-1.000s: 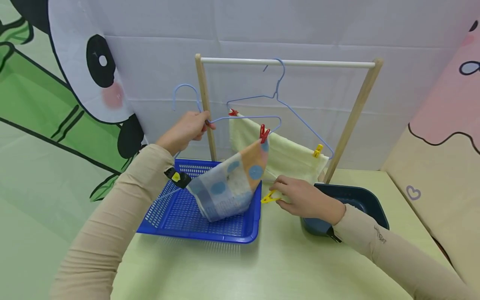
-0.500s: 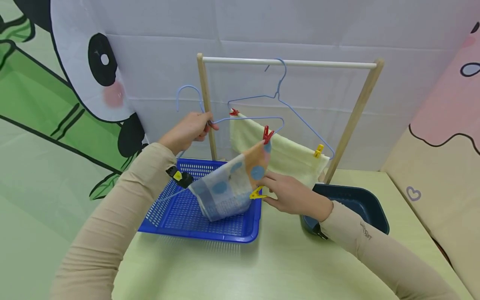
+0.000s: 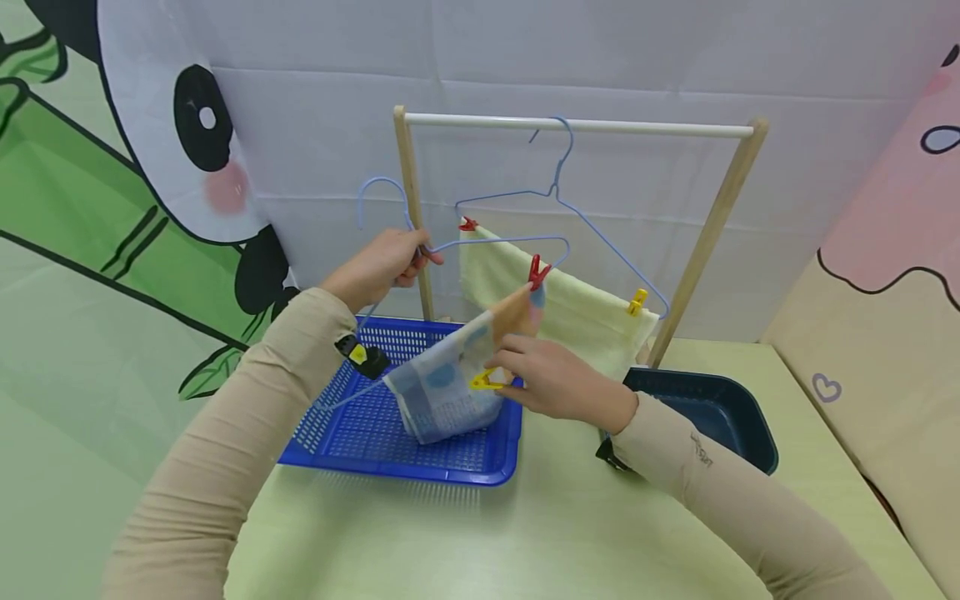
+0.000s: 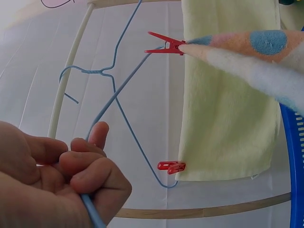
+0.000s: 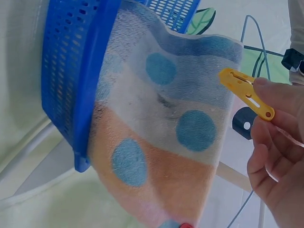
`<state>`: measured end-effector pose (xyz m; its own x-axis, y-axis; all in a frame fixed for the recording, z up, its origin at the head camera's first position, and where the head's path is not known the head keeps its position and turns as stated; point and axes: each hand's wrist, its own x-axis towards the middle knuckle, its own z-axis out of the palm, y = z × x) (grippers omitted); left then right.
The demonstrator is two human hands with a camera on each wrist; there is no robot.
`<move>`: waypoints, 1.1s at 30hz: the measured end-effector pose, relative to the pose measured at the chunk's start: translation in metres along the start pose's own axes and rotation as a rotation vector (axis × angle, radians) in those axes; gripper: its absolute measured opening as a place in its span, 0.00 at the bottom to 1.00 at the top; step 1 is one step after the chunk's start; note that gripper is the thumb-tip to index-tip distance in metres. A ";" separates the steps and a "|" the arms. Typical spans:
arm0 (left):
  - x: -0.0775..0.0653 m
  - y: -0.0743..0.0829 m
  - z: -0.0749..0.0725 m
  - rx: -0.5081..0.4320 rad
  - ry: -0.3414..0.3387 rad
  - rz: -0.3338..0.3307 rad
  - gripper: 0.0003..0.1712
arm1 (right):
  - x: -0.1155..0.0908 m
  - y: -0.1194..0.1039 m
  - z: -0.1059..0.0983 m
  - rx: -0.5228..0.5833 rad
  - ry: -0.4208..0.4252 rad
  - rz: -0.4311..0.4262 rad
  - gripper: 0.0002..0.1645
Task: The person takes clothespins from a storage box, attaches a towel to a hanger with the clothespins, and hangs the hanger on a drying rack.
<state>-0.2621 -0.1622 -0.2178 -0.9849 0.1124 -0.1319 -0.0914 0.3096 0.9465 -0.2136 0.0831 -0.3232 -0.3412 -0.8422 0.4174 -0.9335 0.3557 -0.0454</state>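
Note:
My left hand (image 3: 386, 265) grips a blue wire hanger (image 3: 495, 241) near the base of its hook, its fingers curled round the wire. From this hanger's right end hangs a dotted towel (image 3: 442, 392), held by a red clothespin (image 3: 537, 273); its lower part droops over the basket. My right hand (image 3: 562, 379) pinches a yellow clothespin (image 3: 486, 381) between thumb and fingers, in front of the towel in the head view. In the right wrist view the yellow clothespin (image 5: 247, 94) points toward the towel's blue-striped corner (image 5: 209, 52).
A blue mesh basket (image 3: 480, 477) sits below the towel, with a dark basin (image 3: 750, 417) to the right. Behind them stands a rack with a white rail (image 3: 660, 128), where another hanger (image 3: 600, 237) carries a pale yellow towel (image 3: 585, 321) on red and yellow clothespins.
My right hand has moved left with the yellow clothespin, from beside the basket to in front of the dotted towel. My left hand and its hanger have shifted slightly right and down.

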 end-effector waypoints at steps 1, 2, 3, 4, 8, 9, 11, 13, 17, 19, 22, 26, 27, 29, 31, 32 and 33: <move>0.000 0.000 0.000 -0.006 -0.003 -0.001 0.18 | 0.001 -0.001 0.000 0.005 0.002 -0.001 0.18; 0.001 0.000 0.001 -0.012 -0.005 -0.002 0.18 | 0.002 -0.001 0.000 0.012 0.002 0.000 0.17; 0.001 0.000 0.001 -0.018 -0.009 -0.002 0.18 | 0.003 -0.001 0.000 0.020 0.003 0.001 0.17; 0.001 0.000 0.001 -0.025 -0.014 -0.002 0.18 | 0.004 -0.002 0.000 0.025 0.001 0.002 0.17; 0.002 -0.001 0.001 -0.045 -0.028 -0.001 0.18 | 0.007 -0.002 0.000 0.041 -0.007 0.012 0.15; 0.002 -0.002 0.002 -0.049 -0.030 -0.004 0.18 | 0.007 -0.002 0.001 0.044 -0.006 0.015 0.15; 0.002 -0.002 0.003 -0.056 -0.029 -0.009 0.18 | 0.008 -0.001 0.001 0.048 -0.002 0.021 0.15; 0.001 -0.002 0.004 -0.061 -0.026 -0.018 0.18 | 0.009 0.000 0.001 0.051 0.009 0.018 0.14; 0.000 -0.002 0.005 -0.064 -0.022 -0.032 0.17 | 0.014 0.000 0.002 0.052 0.033 -0.003 0.14; 0.000 -0.002 0.005 -0.064 -0.023 -0.035 0.17 | 0.016 0.000 0.003 0.053 0.046 -0.014 0.13; 0.000 -0.002 0.007 -0.063 -0.028 -0.030 0.16 | 0.019 0.000 0.005 0.064 0.062 -0.026 0.13; 0.000 -0.003 0.009 -0.070 -0.033 -0.023 0.16 | 0.023 -0.002 0.007 0.056 0.079 -0.052 0.12; 0.001 -0.003 0.009 -0.074 -0.034 -0.024 0.16 | 0.024 -0.003 0.007 0.050 0.080 -0.055 0.12; 0.001 -0.003 0.009 -0.079 -0.033 -0.029 0.17 | 0.026 -0.004 0.008 0.043 0.083 -0.064 0.12; 0.002 -0.003 0.010 -0.079 -0.034 -0.032 0.17 | 0.029 -0.005 0.008 0.038 0.080 -0.068 0.11; 0.002 -0.003 0.010 -0.079 -0.034 -0.033 0.17 | 0.029 -0.006 0.008 0.036 0.079 -0.069 0.11; 0.003 -0.003 0.010 -0.080 -0.033 -0.034 0.17 | 0.030 -0.006 0.008 0.032 0.079 -0.073 0.11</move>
<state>-0.2628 -0.1530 -0.2243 -0.9758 0.1341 -0.1728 -0.1376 0.2377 0.9615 -0.2189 0.0519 -0.3179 -0.2634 -0.8304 0.4909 -0.9591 0.2802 -0.0406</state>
